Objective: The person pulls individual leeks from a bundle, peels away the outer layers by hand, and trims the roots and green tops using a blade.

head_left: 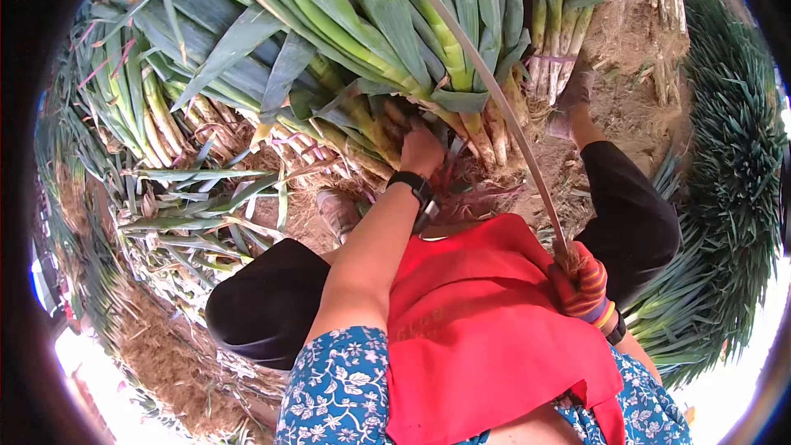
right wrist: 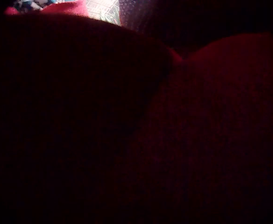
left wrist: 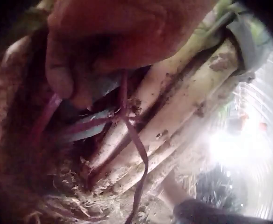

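My bare left hand (head_left: 422,151) reaches in at the base of a big leek bundle (head_left: 395,29). In the left wrist view its curled fingers (left wrist: 60,81) pinch a purple tie strap (left wrist: 46,112). That strap meets a knot (left wrist: 122,114) against soil-smeared white leek shanks (left wrist: 169,121), and a loose tail hangs down. My right hand (head_left: 587,284), in a striped red glove, grips the frayed lower end of a long, thin tan stalk (head_left: 503,103) beside the red apron. The stalk slants up across the leeks. Dark red glove cloth fills most of the right wrist view.
More tied leeks (head_left: 568,16) stand at the upper right, others (head_left: 136,115) at the left. Loose leaves (head_left: 198,214) litter the ground by the left knee. A dense mass of leeks (head_left: 709,173) lines the right side. Both shoes stand on soil near the bundle.
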Motion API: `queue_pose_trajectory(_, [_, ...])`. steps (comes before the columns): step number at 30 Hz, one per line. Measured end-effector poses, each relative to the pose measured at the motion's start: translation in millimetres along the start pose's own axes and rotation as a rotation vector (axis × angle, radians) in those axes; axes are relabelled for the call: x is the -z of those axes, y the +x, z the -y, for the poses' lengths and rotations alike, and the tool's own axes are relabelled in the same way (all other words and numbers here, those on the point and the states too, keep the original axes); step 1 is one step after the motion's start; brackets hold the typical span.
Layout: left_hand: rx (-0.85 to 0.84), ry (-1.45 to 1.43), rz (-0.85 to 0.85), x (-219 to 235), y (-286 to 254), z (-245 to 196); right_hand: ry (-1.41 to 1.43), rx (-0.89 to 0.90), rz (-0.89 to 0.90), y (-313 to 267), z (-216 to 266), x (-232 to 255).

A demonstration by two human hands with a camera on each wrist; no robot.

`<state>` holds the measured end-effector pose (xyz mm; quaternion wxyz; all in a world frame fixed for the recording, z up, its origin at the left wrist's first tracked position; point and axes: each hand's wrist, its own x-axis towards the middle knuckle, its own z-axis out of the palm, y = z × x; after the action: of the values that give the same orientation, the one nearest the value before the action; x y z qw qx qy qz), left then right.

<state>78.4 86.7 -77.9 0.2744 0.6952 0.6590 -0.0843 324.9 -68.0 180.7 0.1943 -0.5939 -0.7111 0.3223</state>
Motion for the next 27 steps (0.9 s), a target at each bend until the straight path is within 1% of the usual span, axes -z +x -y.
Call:
queue_pose_trajectory(1, [-0.030, 0.019, 0.058, -2, 6, 0, 0.064, -0.056, 0.026, 4, 1, 2])
queue_pose_trajectory(2, [-0.006, -0.035, 0.085, -5, 9, 0, 0.067, -0.063, 0.031, 4, -4, -1])
queue_pose_trajectory(4, [0.027, -0.087, 0.116, -9, 7, -3, 0.043, 0.122, -0.112, -2, -16, -9])
queue_pose_trajectory(5, [0.071, -0.146, -0.008, -12, 2, -7, 0.047, 0.123, -0.112, -2, -19, -8])
queue_pose_trajectory(6, [0.111, -0.205, -0.134, -13, -5, -10, 0.036, 0.088, -0.057, -3, -21, -7])
queue_pose_trajectory(7, [0.108, -0.201, -0.136, -4, -11, -13, 0.023, 0.053, -0.006, -4, -22, -7])
queue_pose_trajectory(8, [0.117, -0.209, -0.038, 5, -19, -15, 0.025, 0.054, -0.012, -4, -21, -6])
queue_pose_trajectory(9, [0.129, -0.218, 0.060, 12, -30, -18, -0.083, 0.101, 0.001, -4, -18, -4])
queue_pose_trajectory(10, [0.130, -0.216, 0.053, 12, -45, -20, -0.136, 0.130, 0.006, -3, -15, -4])
queue_pose_trajectory(11, [-0.042, -0.222, 0.089, 11, -63, -22, -0.189, 0.159, 0.009, -3, -12, -4])
queue_pose_trajectory(12, [-0.216, -0.224, 0.126, 12, -77, -23, -0.163, 0.168, -0.076, -3, -9, -5])
queue_pose_trajectory(13, [-0.216, -0.219, 0.118, 17, -87, -23, -0.138, 0.176, -0.161, -3, -6, -6])
queue_pose_trajectory(14, [-0.270, -0.327, 0.097, 22, -96, -24, -0.139, 0.180, -0.167, -1, -3, -5])
queue_pose_trajectory(15, [-0.324, -0.438, 0.081, 29, -106, -26, -0.020, 0.010, -0.048, 1, 1, -2])
queue_pose_trajectory(16, [-0.328, -0.440, 0.076, 38, -111, -28, 0.096, -0.157, 0.072, 0, 4, 2])
queue_pose_trajectory(17, [-0.358, -0.513, 0.075, 50, -115, -29, 0.181, -0.116, 0.012, -7, -5, -3])
queue_pose_trajectory(18, [-0.386, -0.585, 0.071, 59, -119, -30, 0.176, -0.106, 0.009, -10, -7, -4])
queue_pose_trajectory(19, [-0.387, -0.584, 0.059, 66, -125, -32, 0.111, -0.010, -0.047, -12, -7, -6])
queue_pose_trajectory(20, [-0.447, -0.556, 0.114, 71, -132, -34, 0.050, 0.089, -0.102, -12, -5, -7])
queue_pose_trajectory(21, [-0.501, -0.523, 0.168, 73, -140, -33, 0.057, 0.105, -0.101, -14, -4, -8])
queue_pose_trajectory(22, [-0.489, -0.515, 0.152, 69, -148, -30, 0.031, 0.119, -0.098, -15, -4, -8])
queue_pose_trajectory(24, [-0.462, -0.532, 0.176, 59, -160, -20, 0.014, 0.151, -0.089, -13, 0, -10])
queue_pose_trajectory(25, [-0.333, -0.326, 0.127, 62, -161, -12, 0.011, 0.187, -0.098, -12, 5, -10])
queue_pose_trajectory(26, [-0.283, -0.264, 0.044, 61, -161, 7, 0.006, 0.223, -0.107, -12, 8, -10])
queue_pose_trajectory(27, [-0.237, -0.205, -0.038, 54, -159, 36, 0.027, 0.217, -0.096, -12, 7, -9])
